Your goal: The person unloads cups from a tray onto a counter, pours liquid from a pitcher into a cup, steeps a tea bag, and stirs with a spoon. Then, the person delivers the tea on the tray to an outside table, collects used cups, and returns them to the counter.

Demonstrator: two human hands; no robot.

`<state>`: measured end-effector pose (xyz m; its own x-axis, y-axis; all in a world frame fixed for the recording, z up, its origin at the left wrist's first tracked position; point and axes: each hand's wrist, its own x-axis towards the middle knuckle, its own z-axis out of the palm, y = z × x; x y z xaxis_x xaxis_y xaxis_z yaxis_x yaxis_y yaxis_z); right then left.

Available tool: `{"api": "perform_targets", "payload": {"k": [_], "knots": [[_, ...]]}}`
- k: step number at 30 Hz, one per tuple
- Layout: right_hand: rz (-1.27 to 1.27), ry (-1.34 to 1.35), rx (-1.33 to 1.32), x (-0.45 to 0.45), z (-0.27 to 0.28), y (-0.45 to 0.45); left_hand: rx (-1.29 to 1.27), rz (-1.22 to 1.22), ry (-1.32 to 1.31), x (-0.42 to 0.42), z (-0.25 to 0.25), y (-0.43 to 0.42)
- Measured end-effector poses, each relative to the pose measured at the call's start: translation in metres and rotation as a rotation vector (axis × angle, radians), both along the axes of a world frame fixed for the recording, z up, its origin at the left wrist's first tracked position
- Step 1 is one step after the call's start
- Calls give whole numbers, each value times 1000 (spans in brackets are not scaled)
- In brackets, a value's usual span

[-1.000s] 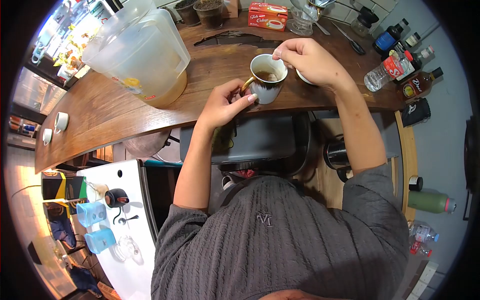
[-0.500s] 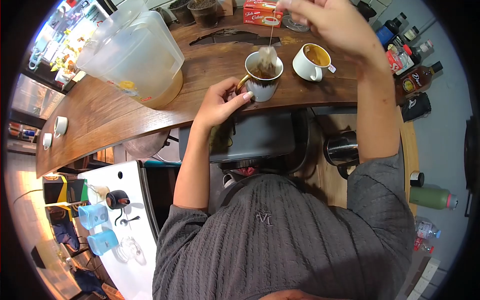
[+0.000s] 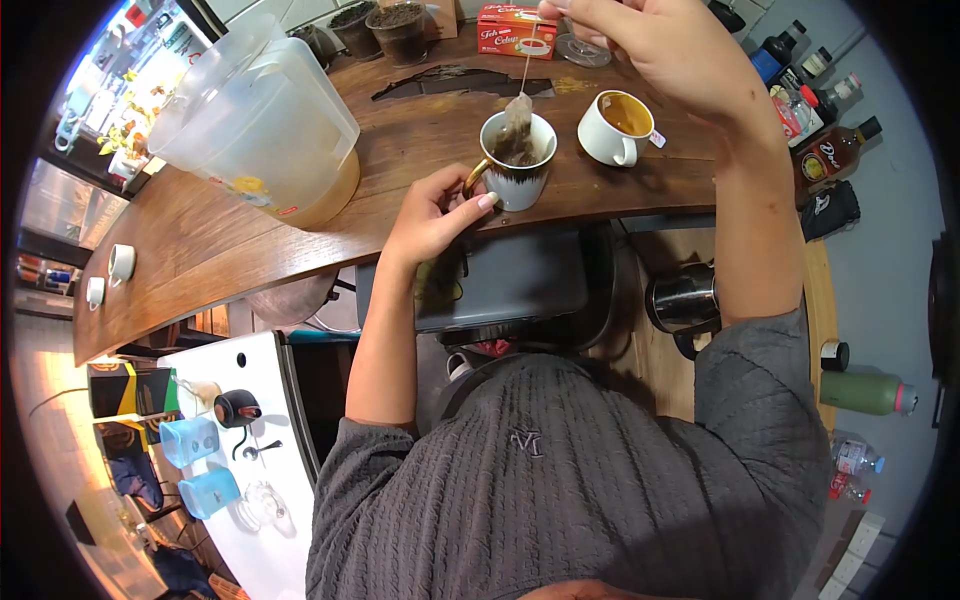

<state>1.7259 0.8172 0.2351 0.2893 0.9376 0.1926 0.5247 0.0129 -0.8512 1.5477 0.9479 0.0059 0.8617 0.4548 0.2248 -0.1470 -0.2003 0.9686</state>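
My left hand (image 3: pixel 440 215) is closed around the gold handle of a white mug (image 3: pixel 518 188) that stands near the front edge of the wooden table. Dark liquid shows inside the mug. Above it, my right hand (image 3: pixel 635 40) pinches the string of a tea bag (image 3: pixel 519 112), which hangs at the mug's opening with its lower part over the liquid. A second white cup (image 3: pixel 604 140), brown inside, stands to the right with a tea tag (image 3: pixel 657 139) hanging over its side.
A large translucent plastic pitcher (image 3: pixel 290 130) stands on the wooden table (image 3: pixel 240 245) at left. Behind are potted soil cups (image 3: pixel 398 35) and a red tea box (image 3: pixel 515 32). Several bottles (image 3: pixel 835 155) line the right side. Two small white cups (image 3: pixel 121 263) sit at the far left.
The tea bag hangs slightly more to the left in the view. The mug, cup and table shift slightly with the camera. Both hands keep their holds.
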Motion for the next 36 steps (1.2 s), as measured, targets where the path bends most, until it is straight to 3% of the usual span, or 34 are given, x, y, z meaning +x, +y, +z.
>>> {"api": "perform_targets", "payload": {"k": [6, 8, 11, 14, 16, 17, 20, 21, 22, 25, 31, 36], "knots": [[39, -159, 55, 6, -38, 4, 20, 14, -6, -1, 1, 0], [51, -132, -43, 16, -75, 13, 11, 15, 8, -2, 2, -1], [70, -143, -97, 16, -85, 14, 5, 21, -9, -2, 5, -3], [108, -44, -8, 23, -72, 17, 3, 13, 3, -2, 3, -1], [105, -16, -43, 10, -24, 4, 2, 10, 5, -1, 3, -1], [54, -146, 38, 17, -26, 10, 3, 10, 4, -1, 3, -1], [-56, -108, -139, -10, 24, -3, -6, 5, -1, 0, 2, 0], [-60, -218, -105, -14, 31, -7, -6, 4, -1, -1, 2, 0], [-64, -328, -70, -16, 34, -8, -9, 2, 3, -1, 3, 0], [-163, -336, -87, -21, 38, -3, -17, -2, 4, -1, 5, -1], [-70, -355, 28, -11, 32, -9, -13, -1, 3, -1, 3, -1], [-97, -330, -44, -9, 30, -8, -5, 0, 10, -1, 3, 0]]}}
